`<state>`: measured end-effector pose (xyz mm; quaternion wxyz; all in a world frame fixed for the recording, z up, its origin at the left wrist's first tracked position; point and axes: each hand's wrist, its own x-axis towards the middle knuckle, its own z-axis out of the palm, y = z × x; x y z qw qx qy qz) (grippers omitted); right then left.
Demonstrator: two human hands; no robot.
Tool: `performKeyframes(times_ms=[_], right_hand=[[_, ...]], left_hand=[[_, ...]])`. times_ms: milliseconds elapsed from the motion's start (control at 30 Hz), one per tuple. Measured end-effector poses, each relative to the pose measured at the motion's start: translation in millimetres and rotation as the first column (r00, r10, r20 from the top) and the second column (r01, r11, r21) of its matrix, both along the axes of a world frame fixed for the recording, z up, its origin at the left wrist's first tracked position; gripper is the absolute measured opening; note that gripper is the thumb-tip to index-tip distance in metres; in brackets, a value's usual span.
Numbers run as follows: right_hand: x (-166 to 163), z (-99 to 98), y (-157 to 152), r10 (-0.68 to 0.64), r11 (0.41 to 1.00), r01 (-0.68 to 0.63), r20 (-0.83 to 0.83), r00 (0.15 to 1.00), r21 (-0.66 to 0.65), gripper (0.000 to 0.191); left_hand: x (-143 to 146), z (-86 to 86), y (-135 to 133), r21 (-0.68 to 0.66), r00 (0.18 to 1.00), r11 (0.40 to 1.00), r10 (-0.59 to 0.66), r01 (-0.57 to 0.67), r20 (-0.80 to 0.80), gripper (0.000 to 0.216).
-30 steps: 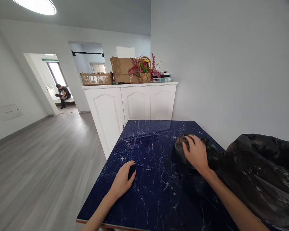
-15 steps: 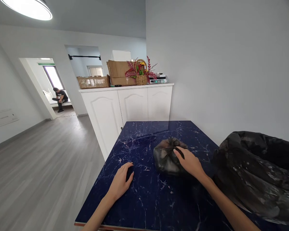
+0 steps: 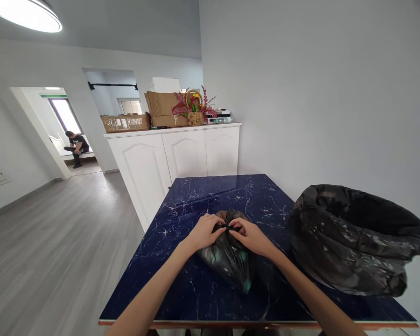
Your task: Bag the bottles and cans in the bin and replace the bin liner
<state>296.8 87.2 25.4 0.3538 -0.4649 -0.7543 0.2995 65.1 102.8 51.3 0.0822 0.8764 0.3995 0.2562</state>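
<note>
A filled black plastic bag [image 3: 227, 259] lies on the dark blue marble-patterned table [image 3: 210, 191], its gathered neck facing up. My left hand [image 3: 206, 231] pinches the left side of that neck between thumb and fingers. From the right, my right hand [image 3: 250, 237] grips the neck too, its fingertips almost meeting the left ones. Whether the neck is knotted I cannot tell, as my fingers cover part of it. Greenish contents show faintly through the thin plastic near its front end.
On the table's right stands a bin lined with a black bag [image 3: 350, 247], its mouth open. A white cabinet [image 3: 185, 154] behind the table carries cardboard boxes [image 3: 126, 122] and a flower basket [image 3: 196, 118]. Far left, a person [image 3: 77, 147] sits beyond a doorway.
My left hand has left the tabletop and taken hold of the bag's neck beside my right hand. The bag now sits nearer to me and slightly left, turned. The view has shifted right.
</note>
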Motion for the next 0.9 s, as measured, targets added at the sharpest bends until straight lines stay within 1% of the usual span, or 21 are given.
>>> performKeyframes(times_ms=[100, 167, 233, 300, 400, 467, 600, 633, 667, 700, 733, 767, 800, 833, 867, 900], right_hand=[[10.4, 2.7, -6.4, -0.013, 1.0, 0.013, -0.008, 1.0, -0.025, 0.037], [21.1, 4.5, -11.6, -0.034, 0.999, 0.034, -0.024, 0.999, -0.032, 0.039], [31.7, 5.0, -17.1, -0.054, 0.998, 0.052, -0.052, 0.997, -0.039, 0.042], [40.0, 4.2, -22.8, -0.07, 0.997, 0.066, -0.096, 0.993, -0.038, 0.045], [46.2, 3.0, -31.8, -0.084, 0.996, 0.088, -0.174, 0.981, 0.013, 0.043], [47.2, 3.6, -37.7, -0.097, 0.994, 0.107, -0.22, 0.971, 0.031, 0.043], [47.8, 6.7, -49.3, -0.143, 0.989, 0.149, -0.292, 0.946, -0.001, 0.045], [47.9, 7.6, -53.1, -0.168, 0.984, 0.178, -0.282, 0.944, 0.008, 0.044], [47.9, 8.7, -57.6, -0.216, 0.971, 0.235, -0.258, 0.942, 0.045, 0.041], [47.3, 10.2, -63.1, -0.282, 0.943, 0.312, -0.225, 0.933, 0.114, 0.038], [46.1, 12.3, -69.6, -0.357, 0.894, 0.395, -0.196, 0.913, 0.214, 0.036], [44.0, 15.1, -76.8, -0.421, 0.823, 0.46, -0.185, 0.888, 0.333, 0.036], [41.0, 18.5, -84.2, -0.451, 0.746, 0.485, -0.188, 0.872, 0.457, 0.037], [37.0, 22.5, -91.2, -0.435, 0.682, 0.46, -0.191, 0.88, 0.569, 0.04], [32.3, 26.6, -97.2, -0.374, 0.645, 0.386, -0.169, 0.912, 0.66, 0.043], [26.9, 30.4, -101.4, -0.286, 0.633, 0.276, -0.113, 0.952, 0.723, 0.046]], left_hand=[[-2.3, 6.1, 7.4, -0.008, 0.998, 0.999, -0.05, 0.049, -0.024, 0.028], [-8.2, 9.1, 5.8, 0.002, 0.999, 0.999, -0.034, 0.034, -0.009, 0.032], [-14.7, 10.6, 2.0, 0.015, 0.999, 1.0, 0.018, -0.019, 0.033, 0.033], [-20.6, 10.2, -2.0, 0.02, 0.991, 0.995, 0.094, -0.097, 0.098, 0.031], [-28.1, 7.1, -6.6, -0.007, 0.961, 0.981, 0.191, -0.194, 0.201, 0.027], [-32.6, 5.3, -8.9, -0.035, 0.938, 0.975, 0.222, -0.22, 0.265, 0.027], [-38.3, 7.2, -12.6, -0.079, 0.891, 0.97, 0.244, -0.232, 0.382, 0.021], [-38.1, 9.1, -14.4, -0.085, 0.873, 0.964, 0.263, -0.251, 0.411, 0.022], [-36.9, 11.8, -17.1, -0.089, 0.847, 0.955, 0.294, -0.284, 0.444, 0.024], [-34.7, 15.0, -21.1, -0.082, 0.81, 0.938, 0.333, -0.337, 0.483, 0.026], [-31.3, 18.6, -26.6, -0.055, 0.768, 0.914, 0.369, -0.402, 0.523, 0.028], [-27.0, 22.6, -33.5, -0.003, 0.741, 0.89, 0.382, -0.457, 0.552, 0.028], [-21.8, 26.5, -41.3, 0.072, 0.754, 0.878, 0.36, -0.472, 0.549, 0.027], [-15.9, 30.2, -49.3, 0.16, 0.819, 0.892, 0.301, -0.423, 0.489, 0.024], [-9.7, 33.4, -56.9, 0.236, 0.909, 0.923, 0.207, -0.304, 0.361, 0.022], [-3.3, 35.7, -63.3, 0.269, 0.98, 0.954, 0.087, -0.134, 0.179, 0.022]])
